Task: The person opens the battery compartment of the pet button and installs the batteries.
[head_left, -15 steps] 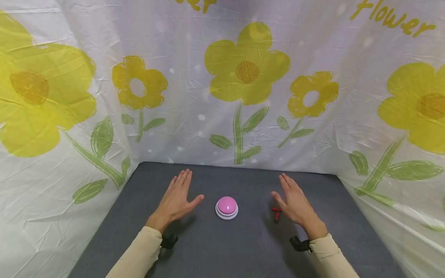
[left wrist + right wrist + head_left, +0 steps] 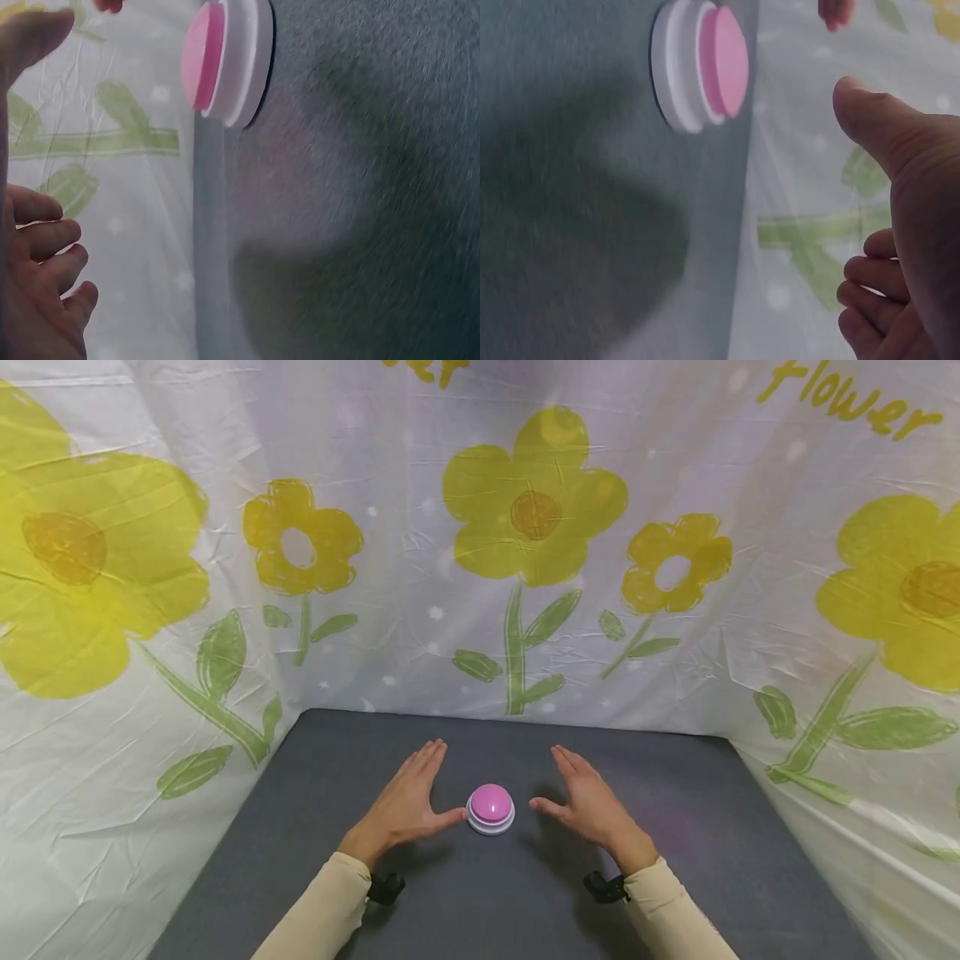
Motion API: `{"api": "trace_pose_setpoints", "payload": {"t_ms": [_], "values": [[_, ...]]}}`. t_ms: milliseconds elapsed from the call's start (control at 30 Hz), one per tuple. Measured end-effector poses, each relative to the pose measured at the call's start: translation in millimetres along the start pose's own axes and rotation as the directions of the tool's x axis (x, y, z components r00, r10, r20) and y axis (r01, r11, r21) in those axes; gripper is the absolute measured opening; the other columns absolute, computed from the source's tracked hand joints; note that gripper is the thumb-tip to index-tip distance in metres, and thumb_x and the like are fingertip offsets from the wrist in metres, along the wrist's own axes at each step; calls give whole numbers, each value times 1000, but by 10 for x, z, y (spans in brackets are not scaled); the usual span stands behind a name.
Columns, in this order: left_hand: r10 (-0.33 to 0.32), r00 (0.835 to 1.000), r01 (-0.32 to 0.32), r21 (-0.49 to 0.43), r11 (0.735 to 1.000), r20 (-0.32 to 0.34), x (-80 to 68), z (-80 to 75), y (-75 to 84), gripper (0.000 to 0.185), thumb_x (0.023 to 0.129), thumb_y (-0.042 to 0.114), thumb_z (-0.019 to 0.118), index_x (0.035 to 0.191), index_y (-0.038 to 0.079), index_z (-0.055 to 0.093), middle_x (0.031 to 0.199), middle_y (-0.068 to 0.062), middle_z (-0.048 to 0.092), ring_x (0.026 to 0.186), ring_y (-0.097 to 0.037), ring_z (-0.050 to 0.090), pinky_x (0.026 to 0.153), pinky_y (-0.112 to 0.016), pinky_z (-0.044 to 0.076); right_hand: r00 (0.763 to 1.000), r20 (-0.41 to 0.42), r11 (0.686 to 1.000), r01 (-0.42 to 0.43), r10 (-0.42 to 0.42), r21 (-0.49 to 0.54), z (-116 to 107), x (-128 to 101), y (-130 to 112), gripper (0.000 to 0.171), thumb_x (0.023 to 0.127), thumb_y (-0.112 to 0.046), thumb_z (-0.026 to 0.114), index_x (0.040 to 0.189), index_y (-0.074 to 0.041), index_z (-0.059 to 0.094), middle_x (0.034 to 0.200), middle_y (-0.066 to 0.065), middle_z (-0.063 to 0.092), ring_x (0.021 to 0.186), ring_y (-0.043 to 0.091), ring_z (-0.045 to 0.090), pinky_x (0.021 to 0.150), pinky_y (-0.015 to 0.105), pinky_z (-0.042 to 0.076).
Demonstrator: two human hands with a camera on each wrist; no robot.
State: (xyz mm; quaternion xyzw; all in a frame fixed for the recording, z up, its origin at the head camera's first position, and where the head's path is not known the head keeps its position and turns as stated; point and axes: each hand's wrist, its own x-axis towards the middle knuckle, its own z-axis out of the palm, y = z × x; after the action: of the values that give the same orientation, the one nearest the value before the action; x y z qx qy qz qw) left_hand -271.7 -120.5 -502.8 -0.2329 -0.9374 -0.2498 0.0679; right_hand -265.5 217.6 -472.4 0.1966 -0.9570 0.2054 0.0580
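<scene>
A pink dome button (image 2: 491, 807) on a white base sits in the middle of the dark grey table (image 2: 480, 902). My left hand (image 2: 408, 802) hovers flat just left of it, fingers straight, thumb tip close beside the base. My right hand (image 2: 588, 806) hovers flat just right of it, thumb pointing at the button with a small gap. Neither hand holds anything. The left wrist view shows the button (image 2: 225, 60) side-on with my relaxed fingers (image 2: 41, 262) beside it. The right wrist view shows the button (image 2: 705, 64) and my thumb (image 2: 885, 135) near it.
A white cloth printed with yellow flowers (image 2: 532, 502) walls the table at the back and on both sides. Black wrist mounts (image 2: 386, 887) (image 2: 603, 887) sit at the cuffs of my beige sleeves.
Both hands have moved inward toward the pink button. The small red item seen beside my right hand earlier is now out of sight beneath that hand.
</scene>
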Motion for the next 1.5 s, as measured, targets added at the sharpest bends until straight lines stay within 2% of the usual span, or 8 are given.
{"api": "trace_pose_setpoints", "payload": {"t_ms": [133,400,533,700,867,1067,1167,1500], "values": [[3,1000,-2,-21,1000,22,17,80,43,119,87,69,77,170,-2,30,178,-20,31,168,-38,27,138,-58,24,1000,3,1000,28,-28,13,115,47,-91,99,94,-45,87,164,7,41,168,27,45,155,47,45,124,65,44],[-65,995,71,-82,994,77,36,283,104,120,83,67,84,171,3,32,178,-16,34,166,-38,32,133,-61,34,995,6,995,95,-95,16,419,108,-167,92,85,-32,95,154,11,52,158,28,56,147,47,54,121,64,48],[-75,993,87,-129,988,95,32,410,105,119,83,63,85,170,1,32,177,-19,36,164,-39,36,130,-61,38,992,21,992,126,-126,21,581,110,-192,89,86,-30,95,152,13,53,155,29,59,145,47,57,120,62,50],[-58,994,74,-188,979,89,38,536,89,113,86,55,87,167,-4,35,172,-25,41,158,-44,43,128,-62,42,992,15,989,126,-127,75,742,100,-168,89,87,-31,93,153,12,51,153,32,59,143,50,58,118,66,50],[-39,996,56,-225,973,76,30,616,97,105,88,44,88,164,-7,38,167,-28,46,154,-46,49,127,-61,43,981,-30,973,193,-191,123,974,108,53,95,95,-46,86,160,9,42,147,34,62,133,50,63,109,65,56],[-22,996,42,-223,974,88,28,711,105,91,92,36,87,160,-9,45,162,-31,52,150,-47,53,125,-63,43,991,49,981,119,-128,155,912,67,-117,88,91,-32,90,155,12,48,145,35,63,133,52,63,111,69,52],[-35,996,54,-230,972,86,20,737,112,82,95,33,86,158,-6,50,160,-30,54,150,-47,53,125,-64,43,992,54,988,107,-113,113,895,64,-184,80,91,-25,90,152,11,53,143,30,66,132,46,65,113,64,54],[14,999,-23,-210,977,-42,46,816,110,66,91,20,90,146,-5,62,145,-33,65,136,-51,64,115,-67,51,992,38,990,116,-119,74,906,83,-197,71,92,-19,90,148,9,56,139,26,69,129,41,68,111,58,56]]}}
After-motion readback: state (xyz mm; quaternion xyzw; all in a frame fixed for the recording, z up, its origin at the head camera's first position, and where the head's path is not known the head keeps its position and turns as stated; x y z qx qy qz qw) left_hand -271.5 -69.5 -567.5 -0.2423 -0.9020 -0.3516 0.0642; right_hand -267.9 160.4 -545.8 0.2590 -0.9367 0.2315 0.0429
